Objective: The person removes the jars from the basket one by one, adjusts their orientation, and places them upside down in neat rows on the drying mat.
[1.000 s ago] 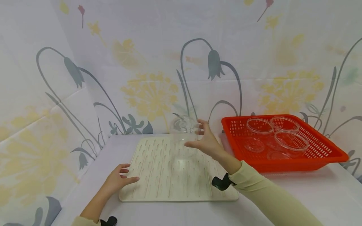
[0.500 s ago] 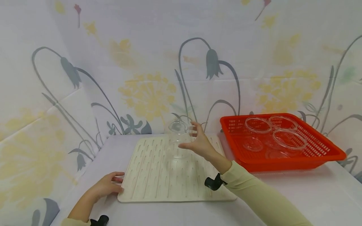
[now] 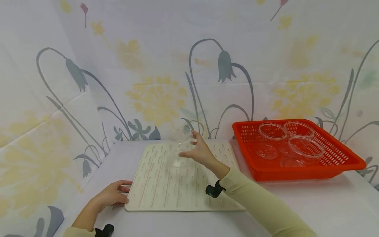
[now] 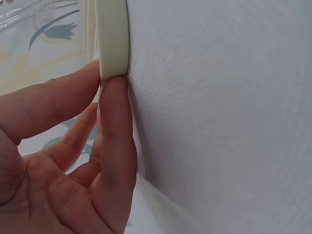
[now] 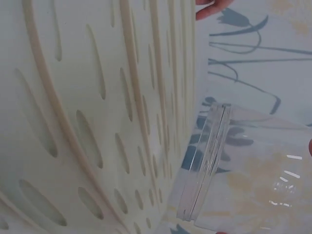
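Observation:
My right hand [image 3: 199, 152] grips a clear jar [image 3: 178, 154] between thumb and fingers, over the back middle of a cream ridged drying mat [image 3: 165, 194]. In the right wrist view the clear jar [image 5: 263, 175] has its ringed rim towards the mat's surface; only bits of my fingertips show at the frame's edge. At the mat's front left edge my left hand [image 3: 109, 196] rests its spread thumb and fingertips against the side. In the left wrist view, the thumb and a finger [image 4: 117, 126] touch the thick mat rim [image 4: 113, 39].
A red slotted plastic basket [image 3: 296, 174] stands at the right, holding several clear round containers with their rims up, such as a front one [image 3: 306, 147]. A white cloth [image 3: 165, 225] covers the table. A flower-patterned sheet [image 3: 165, 49] hangs at the back and left.
My right hand has carried the jar leftwards and slightly down over the mat. My left hand has drawn left and down from over the mat to its left edge.

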